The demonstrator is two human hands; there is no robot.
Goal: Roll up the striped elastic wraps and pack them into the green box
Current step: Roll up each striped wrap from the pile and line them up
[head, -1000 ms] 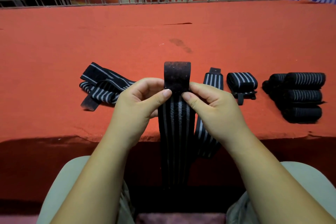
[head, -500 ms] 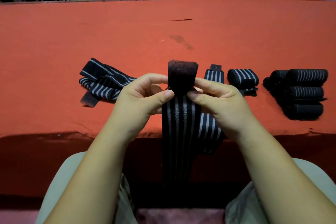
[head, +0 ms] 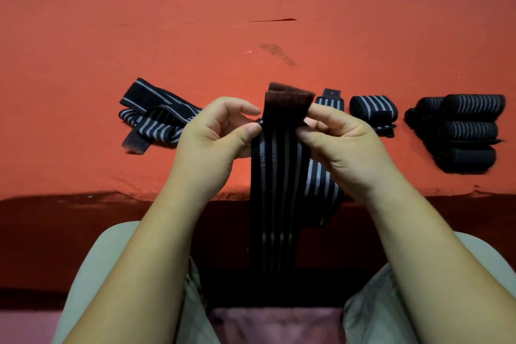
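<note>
- A loose striped wrap [head: 156, 117] lies crumpled on the red table [head: 83, 64], at ten o'clock from the hands.
- The left hand [head: 215, 134] pinches the left edge of the held wrap [head: 279, 176]. The wrap's fuzzy end is folded over at twelve o'clock and its tail hangs toward six.
- The right hand [head: 343, 142] pinches the right edge.
- One rolled wrap [head: 372, 106] sits at two o'clock, and a pile of rolled wraps [head: 469, 131] at three o'clock.

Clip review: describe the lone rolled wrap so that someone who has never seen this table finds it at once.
On the red table, look right of the right hand pinching the held wrap. Between the flat wrap hanging off the edge and the pile of rolls lies the lone rolled wrap. It is the only roll lying apart, a dark strap end at its near side.
</note>
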